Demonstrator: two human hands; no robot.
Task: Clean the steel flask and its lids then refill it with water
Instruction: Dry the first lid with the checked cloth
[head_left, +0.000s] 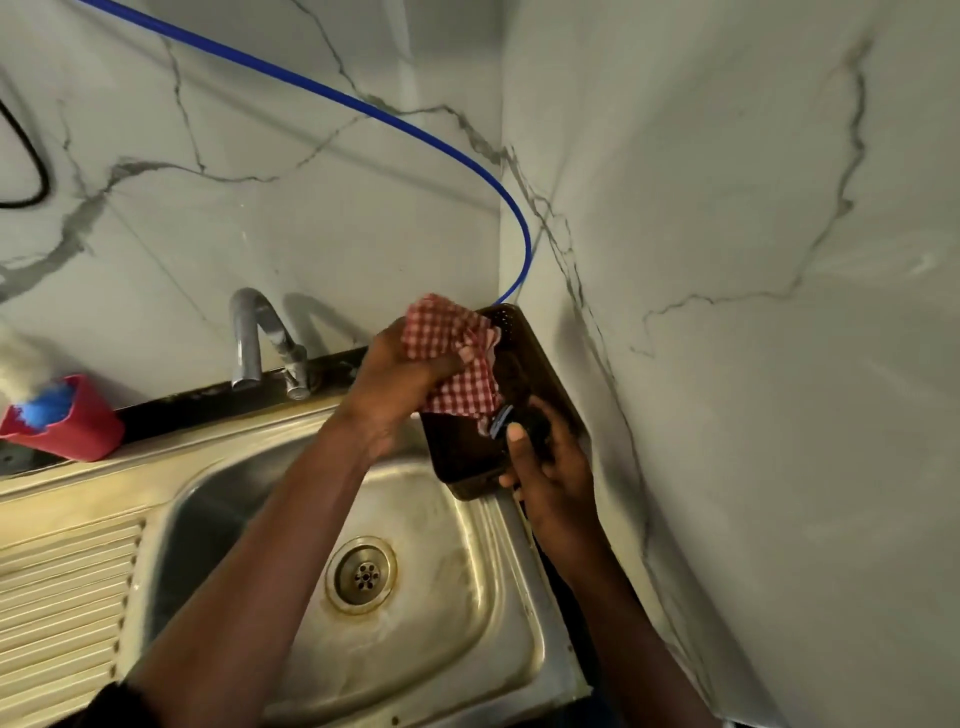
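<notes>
Left grip (395, 387): fingers curled tight round a bunched red-checked cloth (452, 358), centre frame. Right grip (556, 467): wrapped round a small dark lid (535, 415) with a bluish rim, thumb across its front, just right of centre. The cloth's lower edge meets the lid's rim. Both sit over a brown perforated tray (524, 332) wedged into the wall corner at the sink's far right edge. Steel sink (441, 519) below, drain (362, 574) at lower centre, ribbed drainboard (62, 582) lower left. Tap (254, 332) behind the basin, left of the hands. Blue hose (431, 137) runs from top left down into the corner behind the tray. Red holder (78, 421) with something blue in it, left edge. Marble-look walls.
</notes>
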